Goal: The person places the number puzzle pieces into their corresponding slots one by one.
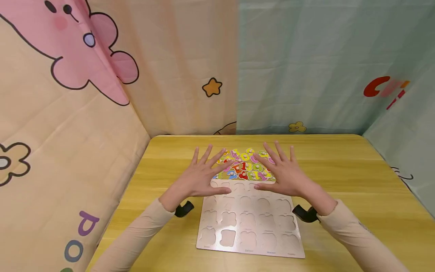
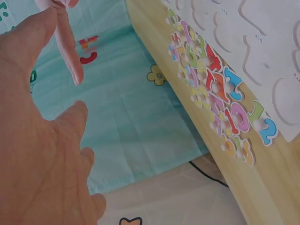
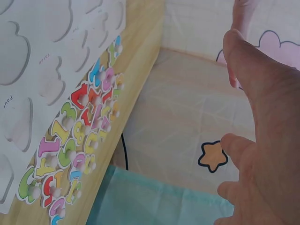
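Left hand [image 1: 199, 178], right hand [image 1: 288, 175] spread midair; number pieces [image 1: 243, 166] outside recessed board [image 1: 237, 223].

Head view: number pieces [image 1: 243, 166] partly hidden behind right hand [image 1: 289, 176]

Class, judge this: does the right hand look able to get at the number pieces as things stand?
Probably yes: the right hand holds nothing, and no object seems to block its way to the number pieces.
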`<act>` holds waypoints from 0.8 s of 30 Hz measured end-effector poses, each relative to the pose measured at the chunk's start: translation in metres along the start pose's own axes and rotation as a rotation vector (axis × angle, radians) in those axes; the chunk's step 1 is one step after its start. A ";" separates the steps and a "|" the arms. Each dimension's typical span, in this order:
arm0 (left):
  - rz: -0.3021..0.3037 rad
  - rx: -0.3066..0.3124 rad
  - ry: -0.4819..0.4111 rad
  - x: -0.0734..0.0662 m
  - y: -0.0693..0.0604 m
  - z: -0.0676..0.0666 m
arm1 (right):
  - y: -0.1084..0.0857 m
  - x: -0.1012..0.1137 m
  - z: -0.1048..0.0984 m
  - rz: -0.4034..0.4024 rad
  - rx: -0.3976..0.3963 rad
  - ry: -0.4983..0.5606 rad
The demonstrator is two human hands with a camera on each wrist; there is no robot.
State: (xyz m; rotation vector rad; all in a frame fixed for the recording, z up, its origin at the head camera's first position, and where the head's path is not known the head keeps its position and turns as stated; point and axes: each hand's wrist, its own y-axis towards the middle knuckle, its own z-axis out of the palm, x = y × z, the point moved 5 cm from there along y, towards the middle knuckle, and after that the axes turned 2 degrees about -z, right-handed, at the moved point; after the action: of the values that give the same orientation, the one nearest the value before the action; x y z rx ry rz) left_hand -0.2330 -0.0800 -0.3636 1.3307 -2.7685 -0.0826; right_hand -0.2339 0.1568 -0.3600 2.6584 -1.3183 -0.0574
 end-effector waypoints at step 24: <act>-0.146 -0.032 -0.109 0.010 -0.027 0.024 | -0.004 -0.011 0.016 0.057 0.033 0.040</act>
State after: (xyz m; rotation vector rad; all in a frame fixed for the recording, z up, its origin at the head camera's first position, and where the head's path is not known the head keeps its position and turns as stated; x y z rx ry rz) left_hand -0.2201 -0.1048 -0.3888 1.5641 -2.7387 -0.2127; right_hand -0.2393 0.1661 -0.3769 2.6328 -1.3926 0.0249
